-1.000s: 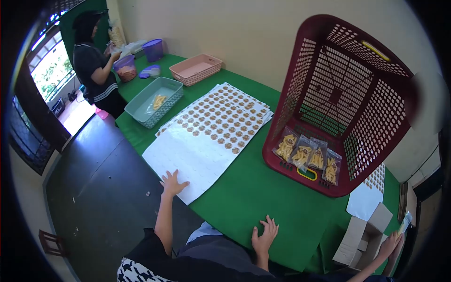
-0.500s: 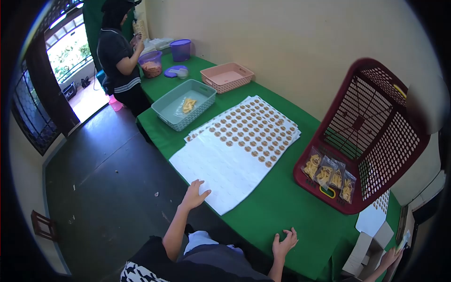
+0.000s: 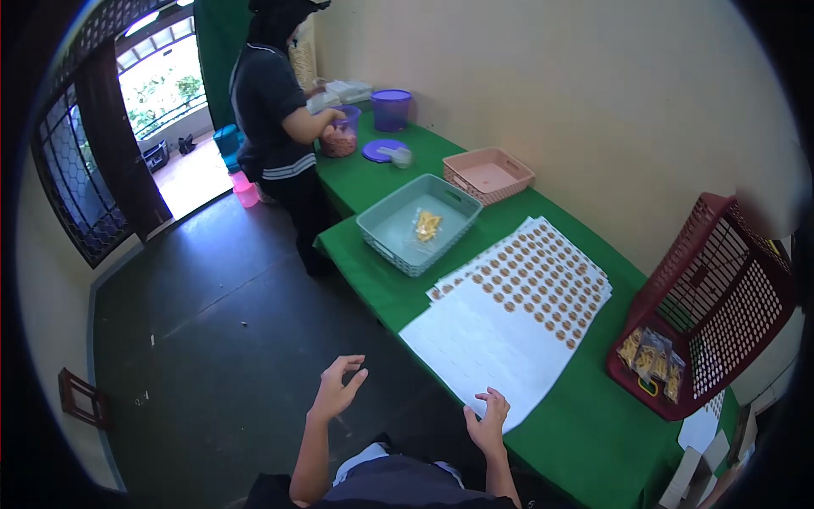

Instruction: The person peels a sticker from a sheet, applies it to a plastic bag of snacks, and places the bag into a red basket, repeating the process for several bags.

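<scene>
Left hand (image 3: 337,388) has cleared the sheet (image 3: 487,352), right hand (image 3: 488,422) at its edge.

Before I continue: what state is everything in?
Left hand: fingers spread, empty.
Right hand: fingers curved, empty.
White sticker sheet: lower part bare.
Green plastic basket: open, packet inside.
Pink plastic basket: open.
Maroon plastic basket: open, packets inside.
Purple plastic tub: uncovered, partly filled.
Round purple lid: off.

I see a green-covered table (image 3: 585,424). On it lie printed sheets (image 3: 500,352) and a purple lid (image 3: 377,153). Here stand also a teal basket (image 3: 448,240), a pink basket (image 3: 496,182), a maroon basket (image 3: 623,380), two purple tubs (image 3: 391,112).
</scene>
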`<control>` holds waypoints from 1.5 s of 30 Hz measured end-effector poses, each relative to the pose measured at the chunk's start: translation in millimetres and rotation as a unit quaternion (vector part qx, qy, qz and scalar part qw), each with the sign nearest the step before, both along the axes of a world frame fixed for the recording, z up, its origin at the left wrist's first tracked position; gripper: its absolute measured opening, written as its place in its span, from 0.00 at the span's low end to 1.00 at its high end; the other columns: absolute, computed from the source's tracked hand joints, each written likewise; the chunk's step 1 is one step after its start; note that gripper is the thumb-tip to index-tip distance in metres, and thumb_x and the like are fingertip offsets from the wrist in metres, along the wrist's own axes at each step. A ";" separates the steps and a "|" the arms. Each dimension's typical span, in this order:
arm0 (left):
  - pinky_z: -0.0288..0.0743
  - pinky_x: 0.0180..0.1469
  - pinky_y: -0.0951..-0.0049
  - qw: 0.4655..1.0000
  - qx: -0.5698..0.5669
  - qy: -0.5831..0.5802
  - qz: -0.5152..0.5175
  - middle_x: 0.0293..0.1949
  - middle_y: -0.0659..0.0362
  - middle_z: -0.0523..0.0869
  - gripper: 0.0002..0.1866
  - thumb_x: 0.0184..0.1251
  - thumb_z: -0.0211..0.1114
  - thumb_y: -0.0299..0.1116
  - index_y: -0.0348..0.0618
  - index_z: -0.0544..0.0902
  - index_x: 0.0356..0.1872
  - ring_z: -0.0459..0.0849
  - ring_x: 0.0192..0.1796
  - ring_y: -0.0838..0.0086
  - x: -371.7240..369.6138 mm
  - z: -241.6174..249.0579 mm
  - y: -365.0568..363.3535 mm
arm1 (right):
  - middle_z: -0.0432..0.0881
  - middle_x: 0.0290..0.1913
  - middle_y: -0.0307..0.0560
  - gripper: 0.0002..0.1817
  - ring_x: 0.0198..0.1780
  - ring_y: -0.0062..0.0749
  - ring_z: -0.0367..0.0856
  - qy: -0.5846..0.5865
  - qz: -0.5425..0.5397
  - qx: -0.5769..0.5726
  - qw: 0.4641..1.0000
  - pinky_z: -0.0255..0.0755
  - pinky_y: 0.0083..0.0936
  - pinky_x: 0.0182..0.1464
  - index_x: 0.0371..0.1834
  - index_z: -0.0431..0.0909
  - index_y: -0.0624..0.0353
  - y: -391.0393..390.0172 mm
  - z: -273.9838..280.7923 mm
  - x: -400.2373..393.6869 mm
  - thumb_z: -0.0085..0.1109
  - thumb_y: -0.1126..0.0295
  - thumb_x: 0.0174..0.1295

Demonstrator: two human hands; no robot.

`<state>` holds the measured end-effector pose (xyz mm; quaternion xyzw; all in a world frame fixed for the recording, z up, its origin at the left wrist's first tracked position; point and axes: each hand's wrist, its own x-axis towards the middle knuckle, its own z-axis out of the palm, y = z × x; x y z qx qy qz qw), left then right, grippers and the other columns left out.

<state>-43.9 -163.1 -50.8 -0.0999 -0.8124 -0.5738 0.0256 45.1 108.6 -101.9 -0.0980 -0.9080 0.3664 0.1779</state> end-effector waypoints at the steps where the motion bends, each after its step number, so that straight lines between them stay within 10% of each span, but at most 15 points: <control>1: 0.69 0.46 0.72 1.000 0.009 0.001 0.007 0.40 0.52 0.78 0.16 0.55 0.59 0.31 0.33 0.73 0.43 0.77 0.43 0.68 -0.1 -0.5 -14.0 | 0.65 0.49 0.58 0.17 0.53 0.48 0.59 0.012 0.014 0.012 1.000 0.51 0.39 0.55 0.37 0.69 0.60 -8.3 -1.9 -11.3 0.58 0.70 0.41; 15: 0.68 0.48 0.70 0.985 0.053 -0.076 0.148 0.40 0.53 0.79 0.14 0.54 0.59 0.29 0.34 0.74 0.42 0.78 0.42 0.71 -21.8 -5.8 -93.9 | 0.65 0.50 0.56 0.18 0.53 0.48 0.58 0.056 0.083 0.039 0.994 0.51 0.39 0.56 0.39 0.69 0.59 -58.2 25.7 -175.7 0.59 0.67 0.44; 28: 0.68 0.48 0.73 0.998 0.017 -0.043 -0.032 0.40 0.53 0.78 0.14 0.54 0.59 0.27 0.35 0.74 0.43 0.77 0.44 0.69 -167.6 30.5 -38.9 | 0.65 0.57 0.52 0.28 0.65 0.47 0.47 -0.170 0.165 0.047 0.970 0.27 0.53 0.62 0.20 0.80 0.62 -58.9 45.9 -373.6 0.40 0.49 0.57; 38: 0.68 0.49 0.73 0.997 0.014 -0.060 -0.050 0.40 0.53 0.79 0.14 0.54 0.58 0.27 0.34 0.74 0.43 0.77 0.44 0.70 -239.9 25.0 -29.1 | 0.62 0.59 0.56 0.36 0.66 0.49 0.44 -0.207 0.125 0.199 0.950 0.24 0.52 0.62 0.34 0.78 0.68 -62.0 18.2 -405.2 0.28 0.43 0.58; 45: 0.60 0.56 0.65 0.985 -0.023 0.040 -0.167 0.51 0.48 0.69 0.29 0.46 0.67 0.34 0.36 0.67 0.51 0.66 0.55 0.60 -273.9 19.1 -12.9 | 0.65 0.56 0.53 0.29 0.62 0.46 0.54 -0.084 0.097 0.101 0.987 0.33 0.51 0.62 0.51 0.65 0.68 -68.2 58.4 -377.7 0.41 0.51 0.58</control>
